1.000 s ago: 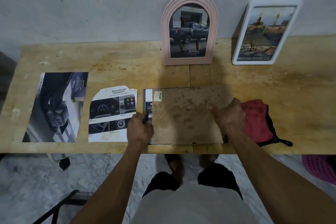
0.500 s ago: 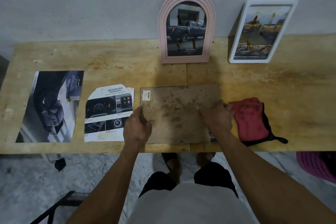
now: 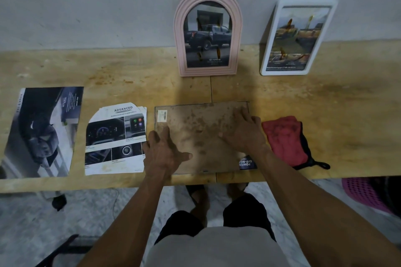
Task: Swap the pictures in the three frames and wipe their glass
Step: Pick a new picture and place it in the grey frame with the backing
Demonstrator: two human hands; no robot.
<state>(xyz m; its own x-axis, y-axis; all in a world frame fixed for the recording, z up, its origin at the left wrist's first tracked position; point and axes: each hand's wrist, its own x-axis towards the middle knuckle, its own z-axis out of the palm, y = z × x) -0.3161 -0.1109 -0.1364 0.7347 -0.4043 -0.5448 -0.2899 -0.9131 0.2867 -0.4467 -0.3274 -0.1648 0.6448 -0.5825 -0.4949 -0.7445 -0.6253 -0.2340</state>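
- Stained brown rectangular backing board (image 3: 201, 136) lies flat at worktop (image 3: 347, 102) front edge, centre; white barcode sticker at its far-left corner.
- Left hand (image 3: 161, 154) flat on board's near-left part, fingers spread wide, gripping nothing.
- Right hand (image 3: 244, 134) pressed on board's right side, fingers straight & splayed.
- Dark printed picture corner (image 3: 247, 162) pokes out under board's near-right corner.
- Red cloth w/ black trim (image 3: 286, 138) just right of board.
- White arch-cut brochure picture (image 3: 115, 138) just left of board; dark car-seat print (image 3: 43, 130) further left.
- Pink arched frame (image 3: 207, 30) w/ truck pic behind board, against wall; white rounded frame (image 3: 297, 37) behind-right, tilted.
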